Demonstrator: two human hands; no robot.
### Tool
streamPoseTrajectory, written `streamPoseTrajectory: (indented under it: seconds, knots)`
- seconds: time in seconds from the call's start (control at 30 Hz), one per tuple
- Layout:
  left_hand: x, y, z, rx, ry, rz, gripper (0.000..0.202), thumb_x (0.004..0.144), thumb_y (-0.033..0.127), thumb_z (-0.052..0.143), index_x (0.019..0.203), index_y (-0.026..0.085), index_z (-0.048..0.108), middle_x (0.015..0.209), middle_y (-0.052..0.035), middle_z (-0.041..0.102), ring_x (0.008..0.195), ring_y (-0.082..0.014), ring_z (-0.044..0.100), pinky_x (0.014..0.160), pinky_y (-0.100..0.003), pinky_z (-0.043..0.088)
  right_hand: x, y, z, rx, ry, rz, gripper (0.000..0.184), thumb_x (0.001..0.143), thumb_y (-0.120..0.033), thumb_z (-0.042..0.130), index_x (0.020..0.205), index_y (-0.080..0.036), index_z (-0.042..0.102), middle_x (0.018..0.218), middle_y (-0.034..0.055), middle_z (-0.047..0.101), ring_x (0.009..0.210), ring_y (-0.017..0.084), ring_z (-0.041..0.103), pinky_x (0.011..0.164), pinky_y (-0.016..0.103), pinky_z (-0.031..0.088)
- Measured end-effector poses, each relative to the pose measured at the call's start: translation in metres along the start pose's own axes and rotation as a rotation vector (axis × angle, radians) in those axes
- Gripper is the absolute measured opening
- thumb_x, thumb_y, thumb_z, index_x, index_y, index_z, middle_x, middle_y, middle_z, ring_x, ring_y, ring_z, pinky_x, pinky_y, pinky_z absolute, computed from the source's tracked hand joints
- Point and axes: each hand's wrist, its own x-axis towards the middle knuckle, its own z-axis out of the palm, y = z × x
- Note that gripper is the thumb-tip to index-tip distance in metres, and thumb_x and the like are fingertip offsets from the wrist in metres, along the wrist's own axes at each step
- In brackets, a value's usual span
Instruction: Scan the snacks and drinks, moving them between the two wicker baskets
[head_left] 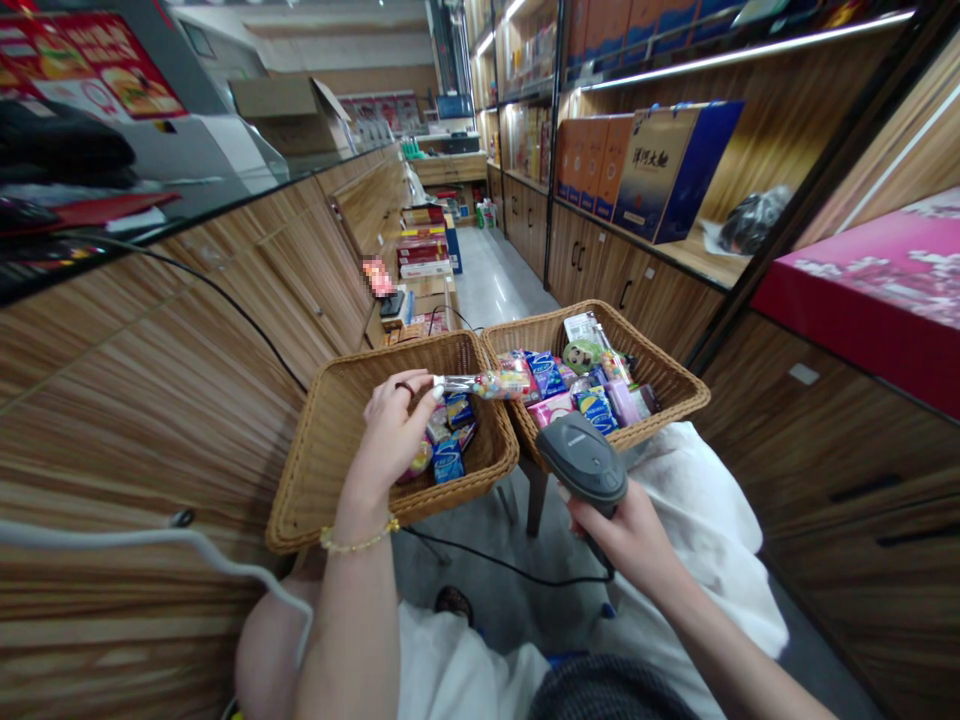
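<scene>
The left hand [391, 430] is closed on one end of a clear tube of colourful candy [484, 385], holding it level above the spot where two wicker baskets meet, with the far end reaching toward the right basket [637, 350]. The right hand [619, 535] grips a grey handheld barcode scanner [583, 462] by its handle, just in front of that basket's near rim. The right basket is heaped with mixed snack packets [559, 385], while the left basket [330, 430] holds fewer, including blue packets [448, 462]. The baskets stand side by side, rims touching, above a dark wooden leg [534, 495]. A black cable [510, 568] trails from the scanner across the floor below (a thin gold bracelet [360, 540] circles the left wrist).
</scene>
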Motion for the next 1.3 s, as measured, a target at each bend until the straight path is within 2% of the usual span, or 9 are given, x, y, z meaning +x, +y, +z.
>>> streamPoseTrajectory:
  seconds: [0.2,0.27,0.37,0.53,0.73,0.93,1.0,1.1,1.3]
  knots:
    - [0.004,-0.012,-0.012,0.056,0.263,-0.102,0.029,0.098,0.044,0.054,0.11,0.025,0.072,0.128,-0.0102,0.07,0.128,-0.0312,0.059,0.116,-0.05,0.043,-0.003,0.004,-0.001,-0.003,-0.007,-0.009,0.013,0.079,-0.033,0.059,0.072,-0.022,0.061,0.059,0.0018,0.064,0.062,0.02,0.062,0.059,0.03,0.049]
    - [0.003,-0.015,-0.016,0.082,0.287,-0.113,0.031,0.097,0.045,0.057,0.115,0.026,0.072,0.127,-0.0099,0.07,0.127,-0.0319,0.06,0.116,-0.052,0.042,-0.005,0.005,-0.001,0.004,-0.002,-0.009,0.012,0.079,-0.031,0.06,0.072,-0.021,0.061,0.059,0.0014,0.064,0.062,0.019,0.062,0.06,0.029,0.049]
    - [0.0,-0.013,-0.016,0.102,0.253,-0.114,0.031,0.096,0.046,0.059,0.117,0.027,0.071,0.129,-0.0095,0.069,0.128,-0.0328,0.059,0.117,-0.053,0.041,-0.008,0.009,-0.001,0.016,-0.015,-0.006,0.01,0.079,-0.029,0.059,0.075,-0.02,0.062,0.062,0.0012,0.064,0.061,0.018,0.061,0.06,0.029,0.05]
    - [-0.003,0.008,-0.003,0.12,0.093,-0.079,0.032,0.095,0.042,0.062,0.12,0.025,0.072,0.136,-0.0118,0.067,0.134,-0.0351,0.055,0.117,-0.055,0.04,-0.013,0.017,-0.005,0.024,-0.038,0.02,0.01,0.078,-0.029,0.059,0.078,-0.02,0.062,0.064,0.0015,0.065,0.06,0.018,0.06,0.058,0.029,0.05]
    - [0.005,0.053,0.024,0.16,-0.069,0.031,0.029,0.095,0.038,0.066,0.121,0.027,0.071,0.135,-0.0085,0.069,0.131,-0.0335,0.056,0.115,-0.054,0.038,-0.016,0.021,-0.012,0.021,-0.021,0.019,0.01,0.078,-0.03,0.059,0.076,-0.021,0.061,0.063,0.0013,0.063,0.06,0.018,0.06,0.057,0.028,0.049]
    - [0.032,0.104,0.063,0.321,-0.43,0.242,0.033,0.1,0.037,0.058,0.128,0.023,0.07,0.131,-0.0109,0.073,0.134,-0.0321,0.056,0.125,-0.06,0.019,-0.016,0.019,-0.014,0.039,-0.01,0.01,0.008,0.076,-0.029,0.058,0.073,-0.022,0.058,0.062,0.0007,0.063,0.059,0.017,0.059,0.057,0.027,0.049]
    - [0.045,0.118,0.077,0.461,-0.54,0.281,0.034,0.1,0.038,0.058,0.127,0.021,0.07,0.134,-0.0135,0.072,0.135,-0.0331,0.056,0.125,-0.061,0.018,-0.016,0.019,-0.014,0.057,-0.008,0.009,0.007,0.076,-0.028,0.058,0.074,-0.022,0.059,0.062,0.0002,0.063,0.058,0.017,0.058,0.057,0.027,0.049]
    - [0.061,0.133,0.1,0.524,-0.647,0.289,0.03,0.095,0.038,0.065,0.114,0.018,0.076,0.122,-0.0167,0.078,0.129,-0.0367,0.062,0.122,-0.062,0.022,-0.016,0.021,-0.015,0.068,-0.01,0.008,0.008,0.076,-0.028,0.058,0.076,-0.021,0.06,0.062,0.0002,0.062,0.057,0.017,0.058,0.057,0.027,0.048]
    - [0.077,0.143,0.131,0.596,-0.818,0.245,0.025,0.089,0.037,0.071,0.106,0.02,0.078,0.116,-0.0159,0.081,0.115,-0.0345,0.072,0.114,-0.056,0.032,-0.017,0.024,-0.018,0.072,-0.009,0.002,0.009,0.078,-0.029,0.059,0.075,-0.021,0.061,0.061,0.0006,0.063,0.059,0.018,0.059,0.058,0.027,0.049]
